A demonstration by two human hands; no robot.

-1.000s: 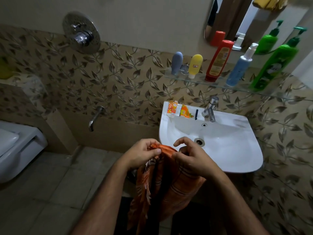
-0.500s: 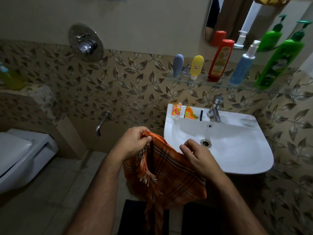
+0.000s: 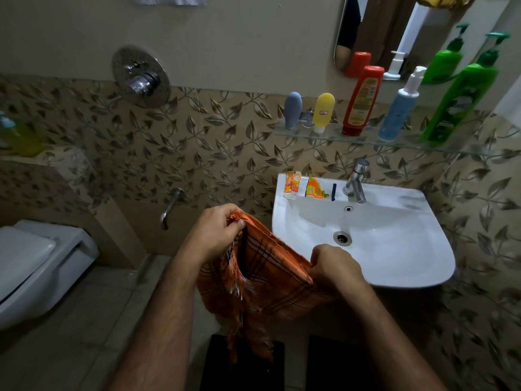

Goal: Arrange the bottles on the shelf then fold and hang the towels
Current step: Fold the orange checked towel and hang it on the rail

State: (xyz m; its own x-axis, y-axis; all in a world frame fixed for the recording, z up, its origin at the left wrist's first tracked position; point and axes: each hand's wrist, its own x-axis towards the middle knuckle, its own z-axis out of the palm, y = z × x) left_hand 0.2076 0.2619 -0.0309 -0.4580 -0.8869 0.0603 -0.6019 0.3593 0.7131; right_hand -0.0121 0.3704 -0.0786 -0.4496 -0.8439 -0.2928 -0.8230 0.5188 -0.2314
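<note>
An orange checked towel [image 3: 270,280] with fringed ends hangs in front of me, left of the sink. My left hand [image 3: 217,231] pinches its upper left corner. My right hand [image 3: 334,263] grips the upper edge further right, so the top edge runs stretched between them. On the glass shelf [image 3: 366,141] above the sink stand several bottles: a grey tube [image 3: 292,110], a yellow tube [image 3: 323,111], a red bottle [image 3: 362,100], a blue pump bottle [image 3: 399,108] and a green pump bottle [image 3: 462,100].
A white sink [image 3: 394,258] with a tap [image 3: 355,180] is at the right; small orange packets [image 3: 304,188] lie on its rim. A toilet [image 3: 33,263] stands at the left. A wall spout [image 3: 170,207], a shower valve [image 3: 141,76] and a mirror [image 3: 394,32] are on the wall.
My hands have moved apart, the right one sliding along the towel's edge to the right and down. The bunched towel has spread out between them.
</note>
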